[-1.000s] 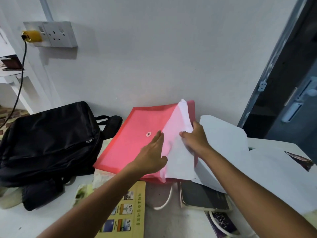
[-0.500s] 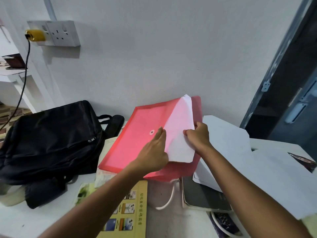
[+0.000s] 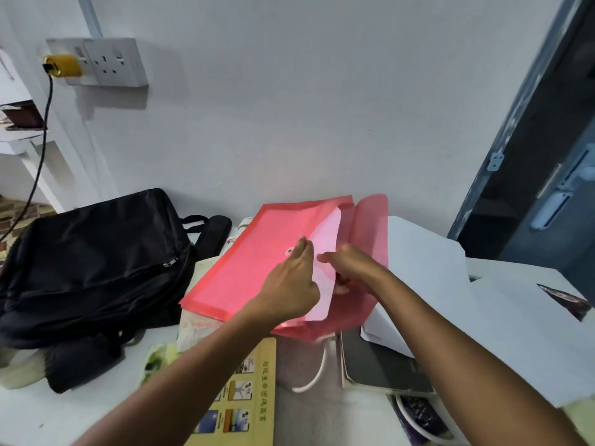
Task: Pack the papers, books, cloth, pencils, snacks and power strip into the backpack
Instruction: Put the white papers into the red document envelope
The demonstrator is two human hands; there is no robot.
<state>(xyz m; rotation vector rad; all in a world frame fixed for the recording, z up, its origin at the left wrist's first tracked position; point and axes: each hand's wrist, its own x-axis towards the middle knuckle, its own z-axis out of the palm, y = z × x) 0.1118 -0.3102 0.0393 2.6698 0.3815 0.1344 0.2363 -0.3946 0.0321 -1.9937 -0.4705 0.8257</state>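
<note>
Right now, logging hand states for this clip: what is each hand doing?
Left hand: open, straight fingers pressing on the red folder.
Right hand: pushing the white paper into the folder; its grip cannot be told.

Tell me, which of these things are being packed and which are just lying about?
Part of the job:
red folder
white paper going into it
black backpack
yellow book
dark book
loose white sheets

Just lying about:
wall socket
yellow plug
door
</note>
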